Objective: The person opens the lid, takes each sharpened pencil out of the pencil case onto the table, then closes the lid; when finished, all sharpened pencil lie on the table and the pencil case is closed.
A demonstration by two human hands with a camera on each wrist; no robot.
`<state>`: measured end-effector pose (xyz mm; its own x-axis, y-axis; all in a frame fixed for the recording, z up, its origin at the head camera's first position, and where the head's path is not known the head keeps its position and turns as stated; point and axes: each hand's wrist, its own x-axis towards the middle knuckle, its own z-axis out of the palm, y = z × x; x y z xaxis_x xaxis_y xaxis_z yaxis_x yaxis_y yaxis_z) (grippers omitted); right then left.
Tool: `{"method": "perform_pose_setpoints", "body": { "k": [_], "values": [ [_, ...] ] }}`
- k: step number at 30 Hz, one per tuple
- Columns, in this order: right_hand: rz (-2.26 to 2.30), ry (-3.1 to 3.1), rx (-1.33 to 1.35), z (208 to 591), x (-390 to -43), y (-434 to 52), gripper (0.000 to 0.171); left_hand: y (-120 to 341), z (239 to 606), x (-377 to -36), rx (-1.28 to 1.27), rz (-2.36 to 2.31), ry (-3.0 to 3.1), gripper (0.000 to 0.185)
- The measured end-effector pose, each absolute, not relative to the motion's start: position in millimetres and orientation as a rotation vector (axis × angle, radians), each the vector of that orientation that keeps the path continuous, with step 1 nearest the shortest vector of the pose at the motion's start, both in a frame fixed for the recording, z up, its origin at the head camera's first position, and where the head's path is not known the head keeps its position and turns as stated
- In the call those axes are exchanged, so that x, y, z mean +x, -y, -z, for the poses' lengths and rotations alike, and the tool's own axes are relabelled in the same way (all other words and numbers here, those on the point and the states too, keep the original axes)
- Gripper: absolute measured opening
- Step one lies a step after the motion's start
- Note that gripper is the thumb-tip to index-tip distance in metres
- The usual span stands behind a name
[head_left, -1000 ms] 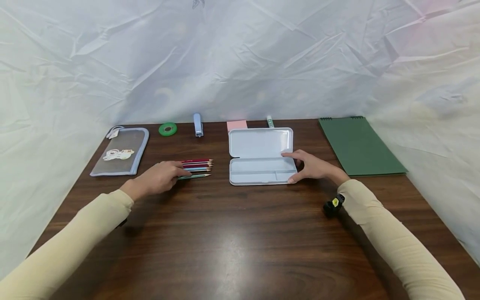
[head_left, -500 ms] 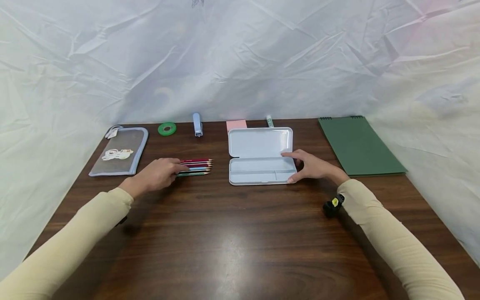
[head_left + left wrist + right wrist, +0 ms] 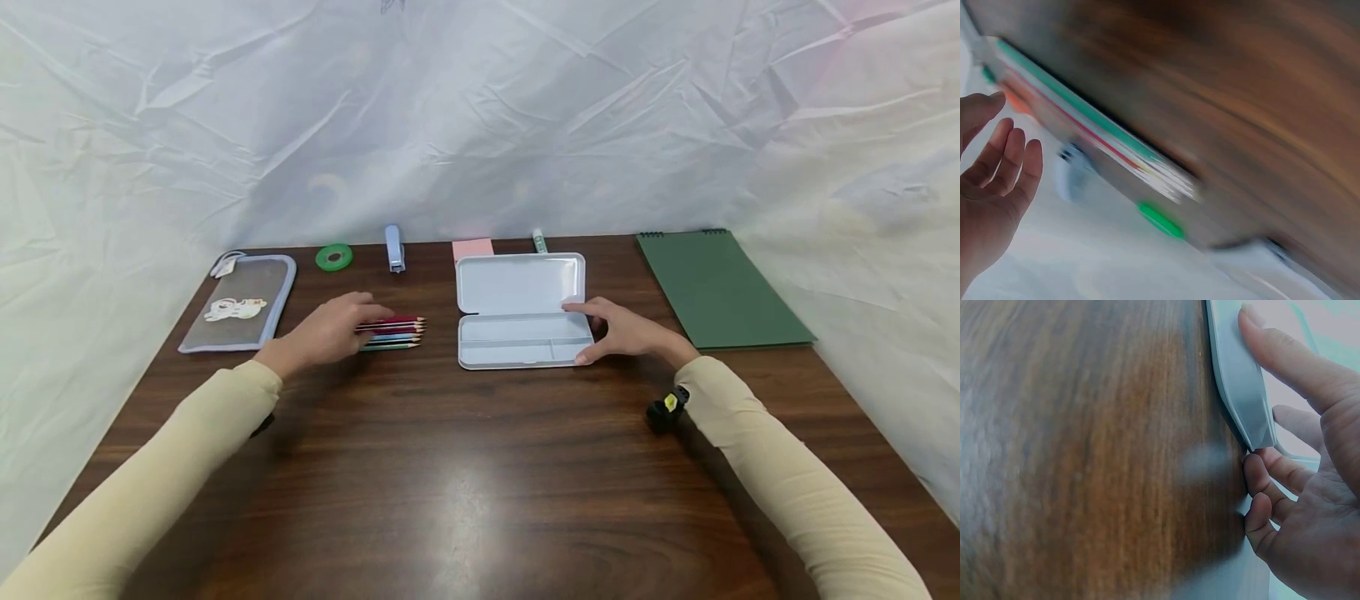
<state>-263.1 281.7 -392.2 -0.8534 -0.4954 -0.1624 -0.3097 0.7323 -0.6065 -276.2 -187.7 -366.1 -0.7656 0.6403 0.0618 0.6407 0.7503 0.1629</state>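
Observation:
Several coloured pencils (image 3: 396, 337) lie side by side on the table, tips to the right, ranging from red at the back to green at the front. My left hand (image 3: 333, 332) hovers over their blunt ends, hiding them in the head view. In the left wrist view the fingers (image 3: 1017, 153) are loosely bent and hold nothing, apart from the pencils. A pale blue pencil box (image 3: 495, 354) stands with its lid raised and its compartments bare. My right hand (image 3: 626, 331) grips the box's right end, thumb at the front corner and a finger by the lid.
At the back are a green tape roll (image 3: 334, 257), a blue stapler (image 3: 394, 249), pink sticky notes (image 3: 472, 248) and a white-green tube (image 3: 539, 242). A mesh zip pouch (image 3: 247, 287) lies left, a green spiral pad (image 3: 723, 292) right.
The green pencil has shifted back, closer to the others. My left hand has since lifted off the pencils and moved slightly back and right. The right hand stays on the box.

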Motion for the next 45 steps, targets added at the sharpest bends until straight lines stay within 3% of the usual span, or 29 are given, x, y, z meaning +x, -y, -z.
{"method": "perform_pose_setpoints", "body": {
  "k": [9,20,29,45],
  "values": [
    [0.837,-2.628,-0.630,391.6,-262.7,-283.0,0.092,92.5,349.4,-287.4,-1.427,0.673,2.933,0.039],
    [0.841,-2.628,-0.607,393.3,-262.7,-280.9,0.092,-4.2,352.1,-296.4,-1.788,0.316,3.160,0.048],
    [0.841,-2.633,-0.615,392.6,-263.5,-282.4,0.091,-21.2,351.3,-308.6,-1.805,0.350,3.256,0.057],
    [0.843,-2.633,-0.618,390.0,-261.1,-279.6,0.092,-22.6,354.4,-317.7,-1.814,0.441,3.275,0.056]
  ]
}}
